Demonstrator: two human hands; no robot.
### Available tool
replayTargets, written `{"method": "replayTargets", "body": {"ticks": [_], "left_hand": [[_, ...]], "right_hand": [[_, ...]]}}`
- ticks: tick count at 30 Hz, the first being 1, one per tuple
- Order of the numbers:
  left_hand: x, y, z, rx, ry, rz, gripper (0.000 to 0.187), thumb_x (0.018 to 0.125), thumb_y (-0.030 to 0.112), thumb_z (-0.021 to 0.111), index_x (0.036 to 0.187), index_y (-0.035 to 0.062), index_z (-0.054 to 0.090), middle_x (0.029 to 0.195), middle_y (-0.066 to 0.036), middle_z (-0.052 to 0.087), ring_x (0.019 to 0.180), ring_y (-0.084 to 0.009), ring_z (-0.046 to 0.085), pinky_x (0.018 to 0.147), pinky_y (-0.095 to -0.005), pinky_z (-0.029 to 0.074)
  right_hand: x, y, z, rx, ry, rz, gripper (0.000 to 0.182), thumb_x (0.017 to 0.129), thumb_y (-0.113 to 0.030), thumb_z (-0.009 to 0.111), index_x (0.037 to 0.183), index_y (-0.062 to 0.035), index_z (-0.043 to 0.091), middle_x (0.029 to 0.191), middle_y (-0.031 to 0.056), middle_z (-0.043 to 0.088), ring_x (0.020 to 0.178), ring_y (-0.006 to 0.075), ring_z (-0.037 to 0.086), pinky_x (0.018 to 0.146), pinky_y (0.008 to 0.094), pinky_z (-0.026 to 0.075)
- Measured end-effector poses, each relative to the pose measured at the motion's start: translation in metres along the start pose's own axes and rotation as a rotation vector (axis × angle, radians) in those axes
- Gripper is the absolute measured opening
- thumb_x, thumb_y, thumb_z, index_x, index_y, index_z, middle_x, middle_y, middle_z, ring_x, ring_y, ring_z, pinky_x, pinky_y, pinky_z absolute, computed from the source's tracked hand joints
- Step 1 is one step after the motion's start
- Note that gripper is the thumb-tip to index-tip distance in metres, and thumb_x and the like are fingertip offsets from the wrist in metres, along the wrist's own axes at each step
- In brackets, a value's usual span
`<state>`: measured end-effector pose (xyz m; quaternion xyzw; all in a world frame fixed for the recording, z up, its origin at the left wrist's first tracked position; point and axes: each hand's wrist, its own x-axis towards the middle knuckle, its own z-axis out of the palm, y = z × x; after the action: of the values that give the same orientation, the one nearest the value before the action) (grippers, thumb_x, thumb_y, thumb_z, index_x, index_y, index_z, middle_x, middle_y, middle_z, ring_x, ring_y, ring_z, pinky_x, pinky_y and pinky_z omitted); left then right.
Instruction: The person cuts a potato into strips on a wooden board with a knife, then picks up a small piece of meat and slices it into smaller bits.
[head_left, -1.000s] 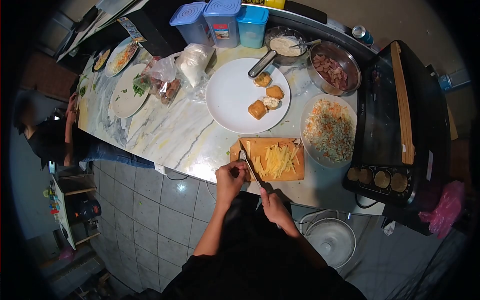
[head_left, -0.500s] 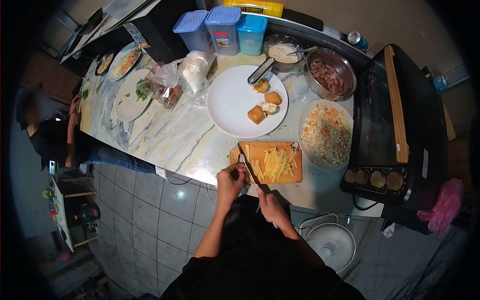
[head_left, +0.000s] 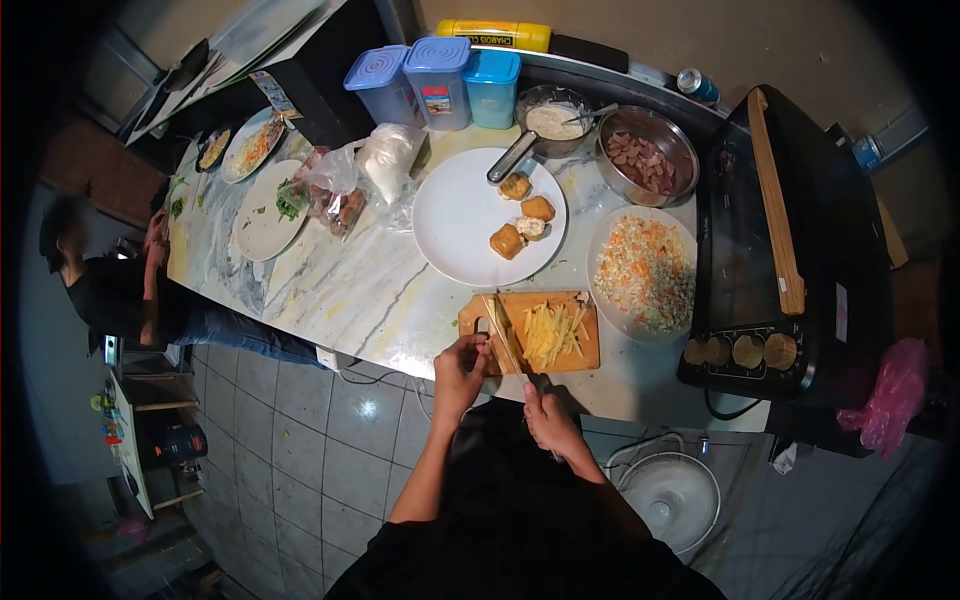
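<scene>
My right hand [head_left: 551, 424] grips a knife [head_left: 508, 345] by its handle. The blade slants up and left across a wooden cutting board [head_left: 588, 353]. Thin yellow strips [head_left: 553, 335] of cut food lie in a pile on the board, to the right of the blade. My left hand [head_left: 461, 376] is at the board's lower left corner with its fingers curled and pinched together close to the blade. What those fingers hold, if anything, is too small to make out. Behind the board stands a large white plate [head_left: 450, 240] with browned stuffed cubes [head_left: 507, 241] and tongs [head_left: 514, 157].
To the right are a plate of diced vegetables [head_left: 643, 270], a metal bowl of meat pieces [head_left: 645, 165] and a black toaster oven [head_left: 745, 300]. Lidded containers [head_left: 437, 90] and bagged food [head_left: 388, 165] stand behind. Another person [head_left: 125, 295] is at the far left.
The camera view has shifted a little. The knife has moved slightly right and toward me over the board. My left hand stays curled at about the same place.
</scene>
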<state>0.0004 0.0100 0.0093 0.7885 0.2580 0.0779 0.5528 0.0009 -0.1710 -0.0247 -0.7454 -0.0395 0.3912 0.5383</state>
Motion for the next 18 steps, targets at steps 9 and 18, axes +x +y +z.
{"method": "replayTargets", "body": {"ticks": [9, 18], "left_hand": [[-0.012, 0.000, 0.012, 0.192, 0.025, 0.075, 0.028, 0.071, 0.002, 0.069, 0.098, -0.0022, 0.061, 0.077, -0.012, 0.066, 0.071, -0.0216, 0.067, 0.066, -0.0316, 0.053], [-0.010, 0.007, 0.020, 0.263, 0.101, 0.036, 0.025, 0.071, 0.005, 0.071, 0.093, -0.0023, 0.062, 0.075, -0.012, 0.066, 0.069, -0.0225, 0.067, 0.065, -0.0311, 0.053]], "right_hand": [[-0.010, -0.019, -0.008, 0.213, -0.058, 0.177, 0.056, 0.094, -0.054, 0.032, 0.062, -0.0086, 0.034, 0.046, -0.0032, 0.030, 0.032, 0.0067, 0.031, 0.029, 0.0235, 0.027], [-0.015, -0.017, -0.009, 0.167, -0.045, 0.098, 0.056, 0.095, -0.054, 0.032, 0.061, -0.0089, 0.033, 0.045, -0.0027, 0.031, 0.032, 0.0074, 0.031, 0.029, 0.0240, 0.027]]}}
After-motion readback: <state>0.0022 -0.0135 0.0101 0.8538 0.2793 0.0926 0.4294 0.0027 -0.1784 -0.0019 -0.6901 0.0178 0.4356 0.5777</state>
